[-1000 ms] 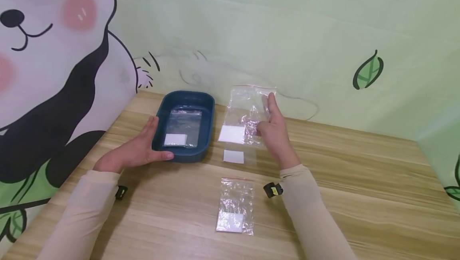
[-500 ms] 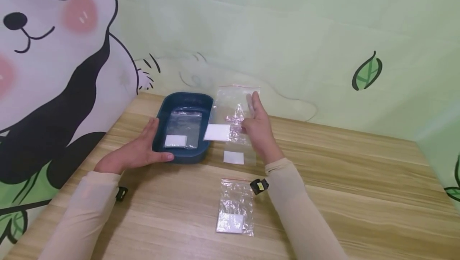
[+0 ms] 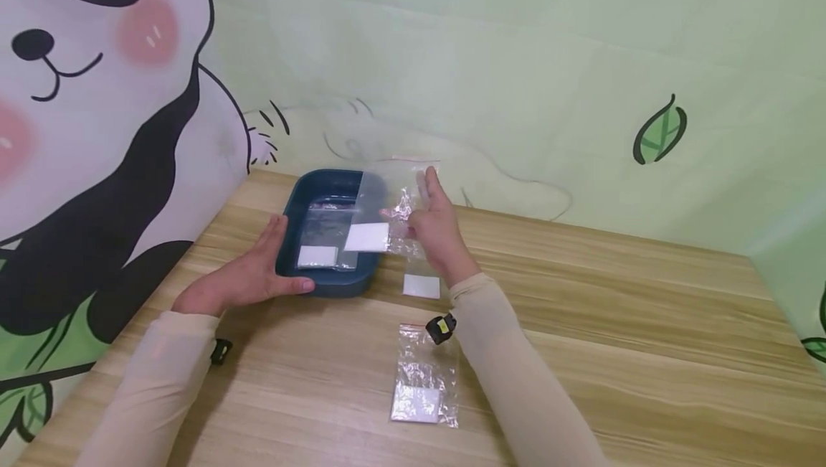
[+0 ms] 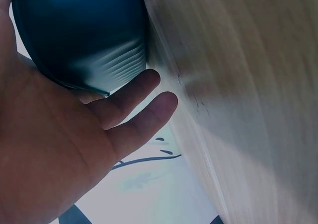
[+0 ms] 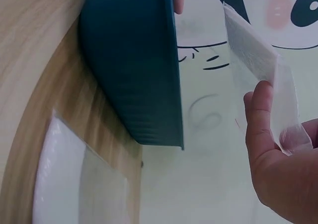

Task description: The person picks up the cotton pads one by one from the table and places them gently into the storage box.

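a clear bag [image 3: 383,198], pinched by the right hand [image 3: 442,237], is being shifted leftward, now overlapping the blue tray [image 3: 338,286] in head view; the gap is being closed. the tray is being touched by the spread left hand [image 3: 245,273].

A wood-grain counter [image 3: 619,316] met a pale green wall [image 3: 484,58] along its far edge. Left of the counter loomed a cartoon panda [image 3: 122,137] with pink cheeks; above the counter's far right stretch was a black-outlined green leaf [image 3: 660,133], and pale light streaked the wall just beyond its right end.
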`<state>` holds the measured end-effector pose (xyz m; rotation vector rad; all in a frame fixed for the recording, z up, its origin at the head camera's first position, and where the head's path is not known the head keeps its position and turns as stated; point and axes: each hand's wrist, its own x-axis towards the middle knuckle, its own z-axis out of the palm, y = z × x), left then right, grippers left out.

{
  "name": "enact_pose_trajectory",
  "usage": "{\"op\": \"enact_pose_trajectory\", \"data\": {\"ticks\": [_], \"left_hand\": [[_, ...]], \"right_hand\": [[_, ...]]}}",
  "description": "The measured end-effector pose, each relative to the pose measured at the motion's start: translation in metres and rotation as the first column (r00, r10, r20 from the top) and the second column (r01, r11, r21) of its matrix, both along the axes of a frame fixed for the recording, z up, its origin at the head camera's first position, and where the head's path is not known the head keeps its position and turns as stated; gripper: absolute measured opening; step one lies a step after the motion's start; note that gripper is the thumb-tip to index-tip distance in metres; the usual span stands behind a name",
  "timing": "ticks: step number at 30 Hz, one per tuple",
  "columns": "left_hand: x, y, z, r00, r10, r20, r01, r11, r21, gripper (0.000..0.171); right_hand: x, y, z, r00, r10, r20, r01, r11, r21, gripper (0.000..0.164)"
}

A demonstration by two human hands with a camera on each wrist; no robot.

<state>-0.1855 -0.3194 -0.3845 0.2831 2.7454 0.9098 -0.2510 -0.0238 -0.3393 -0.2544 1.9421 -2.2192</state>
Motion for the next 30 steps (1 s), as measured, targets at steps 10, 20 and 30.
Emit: {"op": "enact_pose_trajectory", "data": {"ticks": [10,20,30], "left_hand": [[0.0,-0.001,-0.001,1.0,0.0,0.002,0.0,1.0,0.005,0.131],[0.0,-0.002,-0.002,1.0,0.007,0.001,-0.007,1.0,-0.009,0.132],[0.0,-0.001,-0.002,1.0,0.005,-0.011,-0.005,1.0,-0.022,0.132]], "right_hand": [[-0.007,-0.023,-0.009,0.995,0.051,0.085,-0.039,0.991,-0.13,0.104],[-0.007,-0.043,-0.013,0.989,0.086,0.119,-0.078,0.995,-0.066,0.103],[-0.01,-0.061,-0.019,0.975,0.097,0.199,-0.069,0.987,-0.142,0.105]]}}
